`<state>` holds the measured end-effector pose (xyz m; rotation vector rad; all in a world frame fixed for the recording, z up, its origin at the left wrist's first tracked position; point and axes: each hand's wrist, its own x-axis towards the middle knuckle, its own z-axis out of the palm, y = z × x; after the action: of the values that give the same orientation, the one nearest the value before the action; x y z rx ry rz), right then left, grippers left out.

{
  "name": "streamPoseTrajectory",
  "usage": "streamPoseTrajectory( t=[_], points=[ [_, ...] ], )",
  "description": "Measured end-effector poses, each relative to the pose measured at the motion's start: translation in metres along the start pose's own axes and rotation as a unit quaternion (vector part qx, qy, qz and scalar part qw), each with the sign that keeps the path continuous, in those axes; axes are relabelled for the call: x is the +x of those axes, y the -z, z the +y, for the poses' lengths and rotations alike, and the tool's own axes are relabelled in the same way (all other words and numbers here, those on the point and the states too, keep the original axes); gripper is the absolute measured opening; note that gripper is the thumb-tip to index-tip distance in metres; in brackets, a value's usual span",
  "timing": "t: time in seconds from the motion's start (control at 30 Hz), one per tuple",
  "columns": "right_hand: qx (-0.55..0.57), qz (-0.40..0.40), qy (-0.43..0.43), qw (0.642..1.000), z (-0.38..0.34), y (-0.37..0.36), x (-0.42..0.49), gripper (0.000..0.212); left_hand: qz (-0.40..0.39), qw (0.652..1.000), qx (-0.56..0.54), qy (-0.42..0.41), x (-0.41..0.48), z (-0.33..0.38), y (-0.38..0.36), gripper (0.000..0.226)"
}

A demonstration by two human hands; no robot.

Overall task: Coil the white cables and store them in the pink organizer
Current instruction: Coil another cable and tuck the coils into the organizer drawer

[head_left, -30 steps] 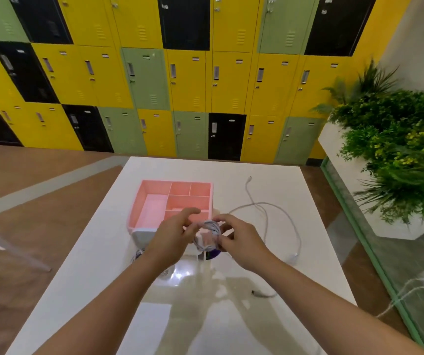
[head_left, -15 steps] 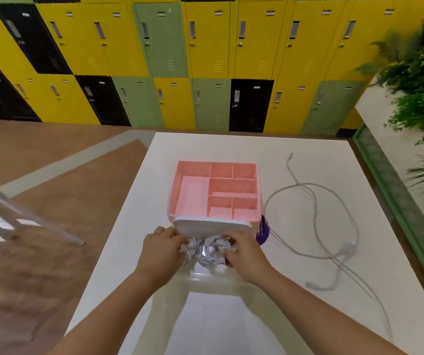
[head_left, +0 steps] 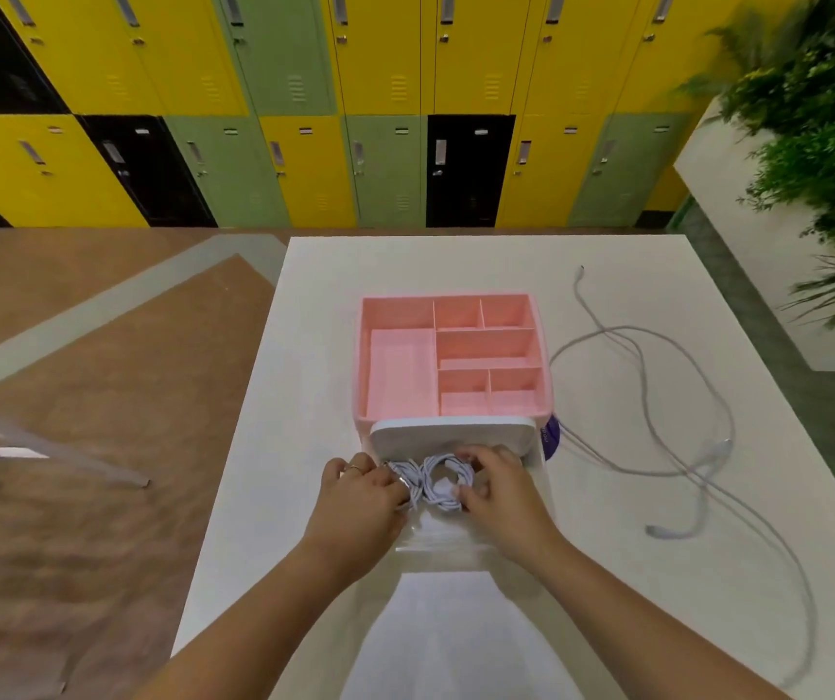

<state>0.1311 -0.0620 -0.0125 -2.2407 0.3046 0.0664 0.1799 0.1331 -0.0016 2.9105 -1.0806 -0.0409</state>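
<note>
My left hand and right hand both have fingers curled round the coiled white cables, two small bundles side by side, one under each hand. They sit just in front of the white front of the pink organizer, over what looks like a clear drawer pulled out toward me. A purple thing peeks out at the organizer's right corner. Further right, a loose white cable sprawls across the white table.
</note>
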Motion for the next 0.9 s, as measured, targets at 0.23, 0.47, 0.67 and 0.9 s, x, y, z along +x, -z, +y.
streamPoseTrajectory(
  t=[0.23, 0.47, 0.67, 0.9],
  points=[
    [-0.014, 0.006, -0.01, 1.0, 0.002, 0.003, 0.0, 0.047, -0.045, 0.996, -0.074, 0.013, 0.006, -0.004, 0.003, 0.014],
    [-0.09, 0.035, 0.092, 0.991, 0.005, 0.004, -0.005, 0.043, -0.016, 0.993, -0.116, 0.027, 0.005, -0.005, 0.003, 0.031],
    [-0.231, 0.032, 0.173, 0.957, -0.006, -0.005, -0.003, 0.052, -0.027, 0.993, -0.11, 0.041, 0.008, -0.003, 0.005, 0.032],
    [-0.295, -0.012, 0.167, 0.941, -0.013, -0.006, 0.002, 0.051, -0.04, 0.993, -0.099, 0.047, 0.011, -0.002, 0.007, 0.033]
  ],
)
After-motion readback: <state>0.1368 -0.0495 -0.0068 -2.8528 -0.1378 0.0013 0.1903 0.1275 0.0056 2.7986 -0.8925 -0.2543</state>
